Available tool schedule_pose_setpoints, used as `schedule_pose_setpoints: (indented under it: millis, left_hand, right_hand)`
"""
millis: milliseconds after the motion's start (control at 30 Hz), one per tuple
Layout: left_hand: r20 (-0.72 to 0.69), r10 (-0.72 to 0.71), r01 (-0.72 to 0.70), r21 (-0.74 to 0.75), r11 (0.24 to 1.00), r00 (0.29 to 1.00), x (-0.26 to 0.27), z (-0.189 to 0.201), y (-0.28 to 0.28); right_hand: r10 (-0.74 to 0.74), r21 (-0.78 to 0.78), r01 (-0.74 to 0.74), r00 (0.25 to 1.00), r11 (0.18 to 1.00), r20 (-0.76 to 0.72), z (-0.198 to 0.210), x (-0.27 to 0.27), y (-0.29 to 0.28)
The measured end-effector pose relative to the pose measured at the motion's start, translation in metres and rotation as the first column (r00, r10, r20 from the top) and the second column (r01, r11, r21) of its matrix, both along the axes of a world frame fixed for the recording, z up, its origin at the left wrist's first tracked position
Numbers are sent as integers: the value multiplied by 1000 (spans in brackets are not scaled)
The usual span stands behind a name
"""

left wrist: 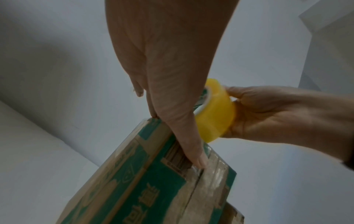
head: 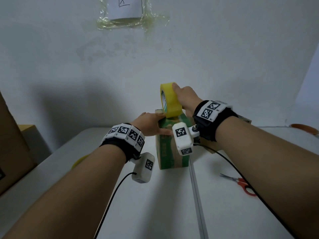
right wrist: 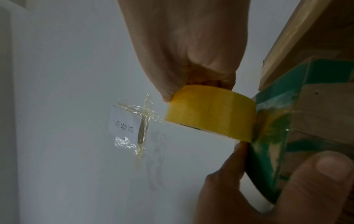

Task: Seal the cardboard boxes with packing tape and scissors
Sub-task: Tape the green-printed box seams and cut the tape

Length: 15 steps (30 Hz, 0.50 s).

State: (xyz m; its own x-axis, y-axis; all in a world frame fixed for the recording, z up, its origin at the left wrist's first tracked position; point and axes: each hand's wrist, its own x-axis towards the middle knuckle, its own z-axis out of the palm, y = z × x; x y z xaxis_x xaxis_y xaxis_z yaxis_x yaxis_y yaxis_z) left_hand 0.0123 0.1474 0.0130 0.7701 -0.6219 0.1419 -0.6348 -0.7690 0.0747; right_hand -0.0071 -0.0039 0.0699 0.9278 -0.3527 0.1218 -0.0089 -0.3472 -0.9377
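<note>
The fingers point(right wrist: 168, 95) of the right hand point(head: 185, 98) curl round a roll of yellow packing tape point(head: 170, 100), gripping it by its outer band so it stands on edge on top of the cardboard box point(head: 170, 152), at the box's far end. The left hand point(head: 148, 125) lies flat on the box top just beside the roll, its fingers point(left wrist: 199, 160) straight and together, the thumb pressing near the centre seam.

The box is small, brown corrugated card printed with green bands and lettering too blurred to read; it stands upright on the white bench point(head: 155, 204). Glossy clear tape already lies along its seam. The roll is smooth and translucent with a white inner core. The wrist-mounted camera hides part of the box's near top edge.

Red-handled scissors point(head: 240, 182) lie on the bench well to the right of the box. Behind the box, a handwritten paper note point(head: 125, 8) is taped to the wall, cut off at the top.
</note>
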Motion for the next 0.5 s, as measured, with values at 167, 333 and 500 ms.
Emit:
schedule_pose_setpoints:
  millis: [167, 333, 500]
  left_hand:
    - [7, 33, -33, 36, 999, 999, 2, 3, -9]
    - [63, 28, -32, 61, 998, 998, 0, 3, -12]
    - [92, 52, -57, 51, 997, 994, 7, -1, -12]
  right_hand:
    - [34, 138, -36, 999, 990, 21, 18, -13, 5]
    - [-30, 197, 24, 999, 980, 27, 4, -29, -2]
    - [-42, 184, 32, 998, 982, 52, 1, -53, 1]
